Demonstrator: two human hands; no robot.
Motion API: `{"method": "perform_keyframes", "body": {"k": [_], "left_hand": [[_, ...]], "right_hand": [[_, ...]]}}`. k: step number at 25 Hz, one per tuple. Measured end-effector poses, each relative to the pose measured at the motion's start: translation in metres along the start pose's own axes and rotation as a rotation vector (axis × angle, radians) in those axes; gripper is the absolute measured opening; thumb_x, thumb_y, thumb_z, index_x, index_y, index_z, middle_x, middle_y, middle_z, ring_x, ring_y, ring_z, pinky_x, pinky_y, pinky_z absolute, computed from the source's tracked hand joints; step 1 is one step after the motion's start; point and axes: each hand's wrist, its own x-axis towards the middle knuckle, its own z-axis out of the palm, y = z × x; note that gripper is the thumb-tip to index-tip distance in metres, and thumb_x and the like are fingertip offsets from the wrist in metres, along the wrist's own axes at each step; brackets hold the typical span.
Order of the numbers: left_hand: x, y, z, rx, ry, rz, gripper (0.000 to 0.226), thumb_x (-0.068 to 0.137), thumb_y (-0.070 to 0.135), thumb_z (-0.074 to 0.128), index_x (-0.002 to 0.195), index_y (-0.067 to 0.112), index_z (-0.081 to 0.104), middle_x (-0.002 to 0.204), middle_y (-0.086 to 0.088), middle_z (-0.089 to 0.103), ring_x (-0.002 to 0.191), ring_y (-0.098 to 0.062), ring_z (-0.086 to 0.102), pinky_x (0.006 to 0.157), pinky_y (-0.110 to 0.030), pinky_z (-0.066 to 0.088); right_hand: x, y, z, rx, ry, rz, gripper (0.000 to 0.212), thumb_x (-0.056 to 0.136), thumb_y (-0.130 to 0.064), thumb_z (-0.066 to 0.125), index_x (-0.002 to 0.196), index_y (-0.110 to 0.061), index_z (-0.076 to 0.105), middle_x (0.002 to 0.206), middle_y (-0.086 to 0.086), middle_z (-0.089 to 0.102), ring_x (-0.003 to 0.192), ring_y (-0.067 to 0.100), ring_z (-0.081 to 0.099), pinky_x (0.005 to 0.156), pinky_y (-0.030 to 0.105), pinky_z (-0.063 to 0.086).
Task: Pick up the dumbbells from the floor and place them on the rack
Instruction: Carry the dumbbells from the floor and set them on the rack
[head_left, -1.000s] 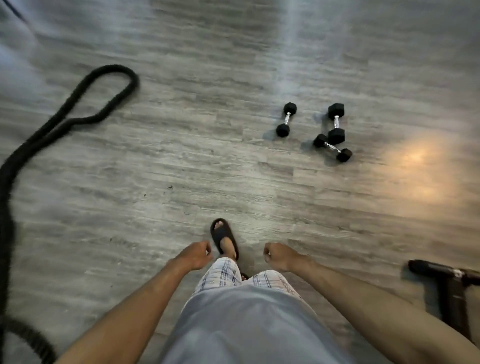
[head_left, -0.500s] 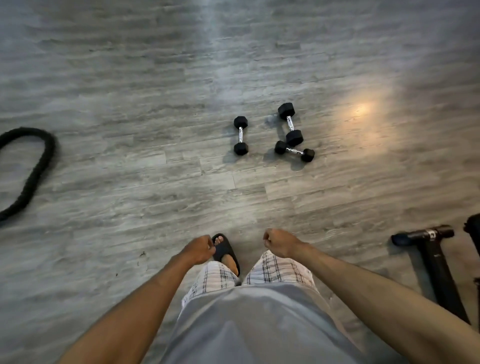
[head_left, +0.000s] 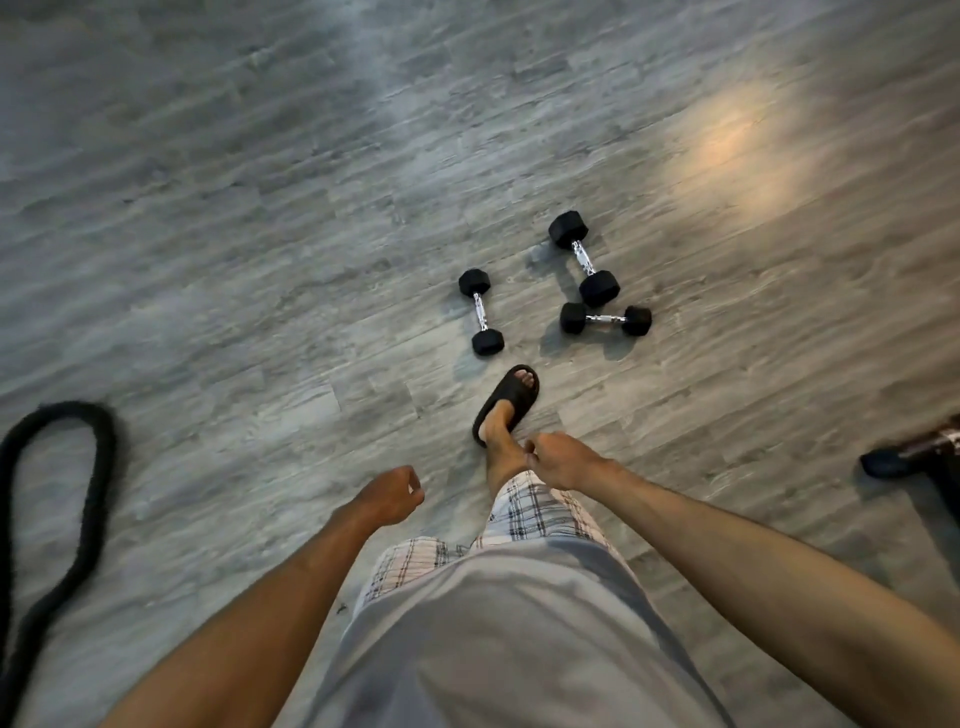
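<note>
Three black hex dumbbells with chrome handles lie on the grey wood-look floor (head_left: 260, 260). One dumbbell (head_left: 481, 312) lies alone on the left. A larger dumbbell (head_left: 584, 258) lies to its right, one end touching a small dumbbell (head_left: 605, 319) that lies crosswise below it. My left hand (head_left: 392, 496) and my right hand (head_left: 563, 460) hang in front of my waist, fingers loosely curled, holding nothing, well short of the dumbbells. No rack is in view.
My foot in a black slide sandal (head_left: 506, 402) steps just short of the left dumbbell. A thick black rope (head_left: 78, 493) loops on the floor at the far left. A black equipment leg (head_left: 893, 460) juts in at the right edge.
I have walked closer, so the dumbbells are nearer and larger. My foot has stepped forward toward them. Both hands stay loosely curled and hold nothing.
</note>
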Motion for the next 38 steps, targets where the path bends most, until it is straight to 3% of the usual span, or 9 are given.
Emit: {"method": "perform_keyframes", "body": {"k": [6,14,17,20,22,28,32,35,38], "left_hand": [[0.091,0.057,-0.121,-0.165,0.017,-0.059,0.024,0.095,0.026,0.057,0.112,0.01,0.061,0.111,-0.018,0.069,0.089,-0.028,0.065,0.082,-0.036,0.052],[0.244,0.118,-0.182,-0.192,-0.093,-0.044,0.022,0.098,0.02,0.054,0.117,0.01,0.06,0.109,-0.019,0.068,0.097,-0.032,0.067,0.086,-0.041,0.055],[0.313,0.13,-0.194,-0.368,-0.121,-0.18,0.023,0.101,0.018,0.049,0.119,0.006,0.057,0.101,-0.021,0.069,0.079,-0.028,0.067,0.072,-0.035,0.056],[0.401,0.136,-0.201,-0.55,-0.121,-0.305,0.016,0.102,0.012,0.044,0.094,0.01,0.057,0.08,-0.012,0.063,0.055,-0.018,0.064,0.055,-0.026,0.054],[0.463,0.133,-0.2,-0.557,-0.11,-0.321,0.018,0.101,0.01,0.044,0.09,0.01,0.058,0.081,-0.015,0.061,0.059,-0.02,0.062,0.049,-0.023,0.051],[0.633,0.113,-0.173,-0.558,-0.18,-0.361,0.033,0.101,0.015,0.045,0.125,-0.006,0.052,0.107,-0.025,0.065,0.081,-0.03,0.068,0.067,-0.032,0.059],[0.711,0.107,-0.14,-0.731,-0.251,-0.43,0.036,0.103,0.019,0.041,0.132,-0.003,0.046,0.117,-0.022,0.055,0.119,-0.037,0.057,0.097,-0.039,0.05],[0.754,0.109,-0.118,-0.894,-0.259,-0.439,0.015,0.099,0.02,0.048,0.098,0.008,0.057,0.1,-0.012,0.057,0.106,-0.027,0.058,0.103,-0.038,0.046],[0.779,0.111,-0.105,-1.014,-0.284,-0.453,0.013,0.096,0.014,0.047,0.096,0.004,0.056,0.095,-0.013,0.061,0.089,-0.024,0.06,0.092,-0.036,0.05]], "right_hand": [[0.108,-0.011,-0.094,0.096,0.011,0.096,0.02,0.096,-0.023,0.047,0.097,-0.009,0.061,0.101,0.012,0.069,0.099,0.032,0.063,0.07,0.031,0.04],[0.27,0.021,-0.125,0.26,0.091,0.267,0.03,0.098,-0.021,0.041,0.119,-0.004,0.056,0.125,0.028,0.059,0.12,0.041,0.054,0.098,0.043,0.043],[0.332,0.045,-0.118,0.342,0.088,0.309,0.025,0.091,-0.028,0.046,0.111,-0.015,0.054,0.108,0.02,0.066,0.108,0.038,0.059,0.094,0.046,0.048],[0.399,0.073,-0.106,0.421,0.098,0.376,0.035,0.089,-0.034,0.054,0.119,-0.016,0.05,0.102,0.014,0.068,0.103,0.035,0.063,0.092,0.046,0.051],[0.447,0.093,-0.093,0.505,0.13,0.433,0.042,0.086,-0.038,0.055,0.123,-0.02,0.046,0.107,0.012,0.067,0.107,0.034,0.062,0.093,0.046,0.05],[0.575,0.145,-0.031,0.687,0.153,0.604,0.07,0.083,-0.045,0.067,0.14,-0.019,0.036,0.139,0.017,0.047,0.128,0.039,0.046,0.104,0.046,0.044],[0.632,0.163,0.02,0.766,0.1,0.649,0.092,0.075,-0.05,0.076,0.147,-0.024,0.024,0.151,0.02,0.024,0.136,0.044,0.032,0.105,0.049,0.04],[0.658,0.167,0.05,0.808,0.143,0.652,0.093,0.073,-0.041,0.081,0.144,-0.028,0.023,0.148,0.018,0.023,0.136,0.043,0.027,0.1,0.051,0.041],[0.668,0.171,0.065,0.84,0.229,0.633,0.09,0.071,-0.035,0.08,0.143,-0.029,0.026,0.138,0.015,0.031,0.129,0.041,0.03,0.097,0.047,0.04]]}}
